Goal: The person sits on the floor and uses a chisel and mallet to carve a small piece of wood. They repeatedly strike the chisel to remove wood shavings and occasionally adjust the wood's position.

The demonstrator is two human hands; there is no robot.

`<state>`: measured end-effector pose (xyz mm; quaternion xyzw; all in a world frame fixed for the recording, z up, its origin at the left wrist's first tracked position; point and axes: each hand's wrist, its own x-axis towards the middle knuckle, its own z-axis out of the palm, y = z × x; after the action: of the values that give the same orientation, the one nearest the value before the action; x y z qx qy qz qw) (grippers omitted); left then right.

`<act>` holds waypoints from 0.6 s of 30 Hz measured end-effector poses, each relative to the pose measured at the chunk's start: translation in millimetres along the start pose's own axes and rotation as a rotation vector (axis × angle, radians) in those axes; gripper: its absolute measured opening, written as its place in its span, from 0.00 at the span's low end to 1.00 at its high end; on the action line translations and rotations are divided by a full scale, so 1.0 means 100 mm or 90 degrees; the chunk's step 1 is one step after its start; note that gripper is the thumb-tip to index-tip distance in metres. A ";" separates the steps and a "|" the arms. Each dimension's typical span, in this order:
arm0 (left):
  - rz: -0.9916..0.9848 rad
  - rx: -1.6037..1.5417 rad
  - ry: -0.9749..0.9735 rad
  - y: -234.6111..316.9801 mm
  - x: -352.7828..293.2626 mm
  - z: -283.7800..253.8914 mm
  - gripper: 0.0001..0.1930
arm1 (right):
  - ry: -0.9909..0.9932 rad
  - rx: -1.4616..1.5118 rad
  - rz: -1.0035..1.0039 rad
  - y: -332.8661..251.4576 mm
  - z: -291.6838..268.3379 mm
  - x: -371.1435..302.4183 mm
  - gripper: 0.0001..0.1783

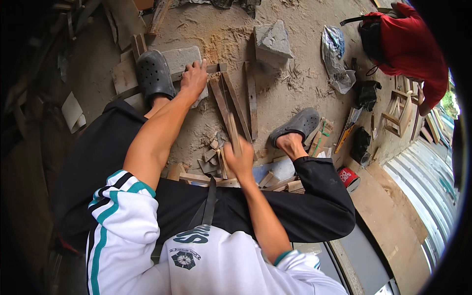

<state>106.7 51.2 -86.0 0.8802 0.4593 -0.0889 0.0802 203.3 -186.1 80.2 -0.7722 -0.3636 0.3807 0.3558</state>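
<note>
My left hand presses flat on a grey stone block and the end of a wooden strip lying across it. My right hand grips a tool with a wooden handle, held upright above thin wooden strips that lie on the dusty ground. My feet in dark grey clogs sit on either side: the left clog next to the block, the right clog near small wood offcuts.
Another stone block lies further ahead. A person in a red top crouches at the upper right beside small wooden frames. A red can, a crumpled plastic bag and boards lie to the right.
</note>
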 end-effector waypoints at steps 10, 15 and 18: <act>-0.007 -0.007 -0.013 0.03 0.01 -0.03 0.31 | -0.001 -0.002 0.003 0.15 0.04 0.02 0.05; -0.015 -0.012 0.003 -0.04 0.02 -0.03 0.29 | 0.022 -0.003 -0.053 -0.01 -0.01 -0.10 0.05; -0.017 -0.003 -0.010 -0.02 -0.01 -0.04 0.28 | 0.042 0.017 -0.084 -0.06 -0.14 -0.32 0.08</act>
<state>105.5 52.5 -82.2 0.8730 0.4706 -0.0960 0.0843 199.2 -213.8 102.2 -0.7540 -0.3964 0.3356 0.4022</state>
